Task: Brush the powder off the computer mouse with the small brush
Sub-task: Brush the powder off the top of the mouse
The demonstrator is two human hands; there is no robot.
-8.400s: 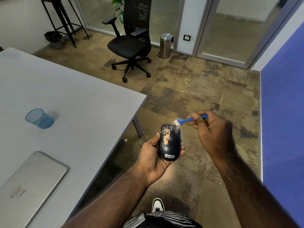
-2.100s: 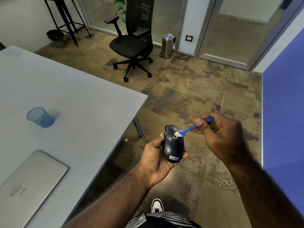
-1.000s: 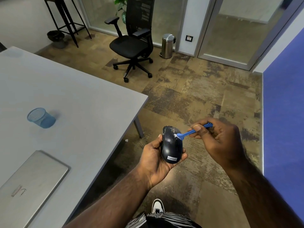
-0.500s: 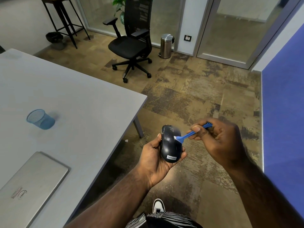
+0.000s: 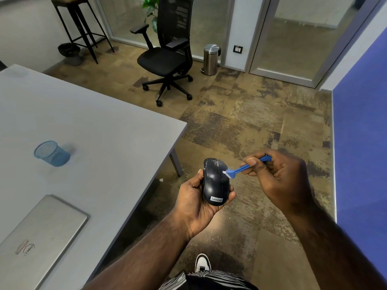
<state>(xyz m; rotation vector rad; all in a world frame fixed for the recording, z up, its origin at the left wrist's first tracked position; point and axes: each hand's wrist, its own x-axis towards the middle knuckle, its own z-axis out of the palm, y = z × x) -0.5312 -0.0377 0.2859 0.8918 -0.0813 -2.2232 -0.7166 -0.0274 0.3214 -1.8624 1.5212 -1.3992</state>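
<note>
left hand [image 5: 195, 200] – cups black mouse [image 5: 214, 182] from below, lower centre of frame, off table [image 5: 104, 130] edge | right hand [image 5: 278, 176] – pinches blue brush [image 5: 240, 168], white bristles touching mouse's right side | faint powder specks near mouse front | laptop [image 5: 37, 233] lower left, blue cup [image 5: 51, 152] left

Grey table [image 5: 109, 130], left of us.
We see a blue mesh cup [image 5: 51, 153] and a closed silver laptop [image 5: 39, 233] on it, well apart.
</note>
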